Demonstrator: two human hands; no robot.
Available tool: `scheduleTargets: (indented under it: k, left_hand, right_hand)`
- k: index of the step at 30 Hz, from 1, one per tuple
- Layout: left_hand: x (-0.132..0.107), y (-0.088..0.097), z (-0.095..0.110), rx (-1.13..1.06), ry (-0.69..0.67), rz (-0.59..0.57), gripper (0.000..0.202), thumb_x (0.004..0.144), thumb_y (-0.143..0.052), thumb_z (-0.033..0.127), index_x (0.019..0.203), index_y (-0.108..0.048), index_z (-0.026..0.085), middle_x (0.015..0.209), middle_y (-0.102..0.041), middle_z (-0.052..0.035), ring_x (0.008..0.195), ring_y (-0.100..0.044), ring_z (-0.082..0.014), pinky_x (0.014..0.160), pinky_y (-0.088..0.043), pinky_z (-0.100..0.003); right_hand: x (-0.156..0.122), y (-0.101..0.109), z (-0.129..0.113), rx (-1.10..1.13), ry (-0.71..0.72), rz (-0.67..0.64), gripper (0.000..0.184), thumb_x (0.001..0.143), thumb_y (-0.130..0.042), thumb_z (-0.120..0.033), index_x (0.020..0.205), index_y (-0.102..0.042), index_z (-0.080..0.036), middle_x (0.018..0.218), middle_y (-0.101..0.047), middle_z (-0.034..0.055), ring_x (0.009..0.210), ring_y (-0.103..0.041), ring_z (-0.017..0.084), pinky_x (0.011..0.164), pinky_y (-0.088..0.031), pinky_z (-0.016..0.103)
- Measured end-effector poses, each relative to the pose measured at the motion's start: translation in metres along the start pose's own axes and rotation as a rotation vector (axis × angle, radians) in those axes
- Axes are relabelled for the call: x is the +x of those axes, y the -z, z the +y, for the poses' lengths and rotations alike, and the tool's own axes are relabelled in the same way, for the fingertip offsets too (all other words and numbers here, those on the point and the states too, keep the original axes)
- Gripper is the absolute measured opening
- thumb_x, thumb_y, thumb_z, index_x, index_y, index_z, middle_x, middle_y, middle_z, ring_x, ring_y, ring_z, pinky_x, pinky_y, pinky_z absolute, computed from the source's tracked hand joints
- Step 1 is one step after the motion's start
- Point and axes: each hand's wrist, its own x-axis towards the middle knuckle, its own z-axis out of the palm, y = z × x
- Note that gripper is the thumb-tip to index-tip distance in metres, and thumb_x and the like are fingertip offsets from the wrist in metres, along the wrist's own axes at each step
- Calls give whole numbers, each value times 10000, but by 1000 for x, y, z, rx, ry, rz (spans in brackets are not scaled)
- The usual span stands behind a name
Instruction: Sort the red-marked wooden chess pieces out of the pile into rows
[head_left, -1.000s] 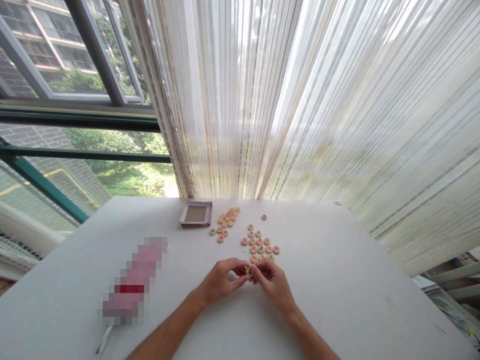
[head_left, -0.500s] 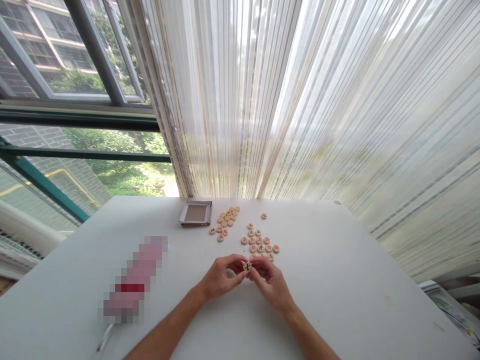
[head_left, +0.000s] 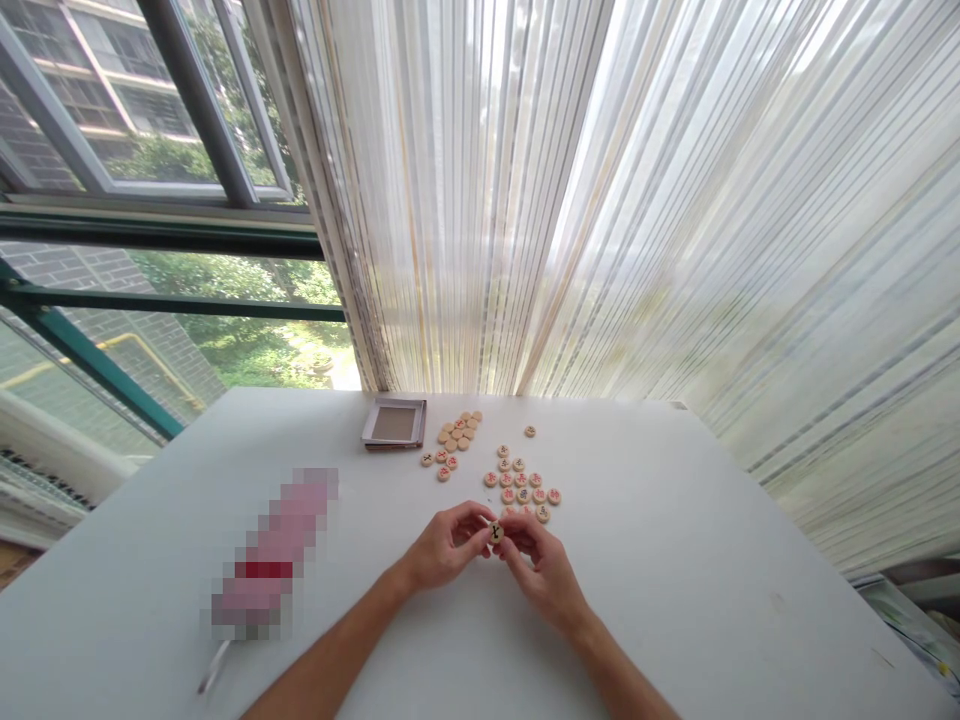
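Between my two hands is a round wooden Chinese chess piece (head_left: pixel 496 533) with a black character, its face turned toward me. My left hand (head_left: pixel 448 547) pinches its left edge with thumb and fingers. On the opposite edge, the fingertips of my right hand (head_left: pixel 541 562) are closed on the same piece. Just beyond my fingers, rows of face-up Chinese chess pieces (head_left: pixel 523 496) lie on the table, marked in red or black. My right hand partly covers the nearest row.
Farther back, plain-sided pieces (head_left: pixel 457 434) cluster beside an open shallow box (head_left: pixel 395 424). A few face-up pieces (head_left: pixel 443 474) lie before them, and a lone piece (head_left: pixel 530 431) sits behind the rows. A pixelated pink object (head_left: pixel 274 550) rests on the white table (head_left: pixel 675 600) at left.
The character on the held piece has turned slightly between my fingertips. Both hands stay in nearly the same place, and the view has shifted a little.
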Motion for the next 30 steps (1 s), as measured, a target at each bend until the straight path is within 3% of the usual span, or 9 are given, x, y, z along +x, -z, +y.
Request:
scheduleTargets:
  k: [13,20,30]
  left_hand:
    - [0,-2,-1,2,29,32,316,774,-728,408,890,-621,135,782,-694,-41,720,-671,-170,669,-552,-279]
    - [-1,-2,3,56,20,35,300,822,-675,415,902,-653,127,800,-718,-60,724,-680,-177,685,-554,-287]
    - [1,-1,11,57,38,27,375,894,-552,476,895,-685,126,796,-719,-63,721,-680,-177,719,-546,-288]
  right_hand:
    - [-3,-5,1,-238,112,3,130,871,-588,-268,984,-636,-228,859,-658,47,731,-636,175,718,-553,314]
    - [-4,-5,1,-282,126,-16,136,866,-592,-197,994,-612,-237,855,-647,28,733,-627,162,713,-540,297]
    - [-3,-5,2,-267,96,15,118,882,-578,-272,988,-607,-229,856,-646,38,724,-633,164,709,-551,301]
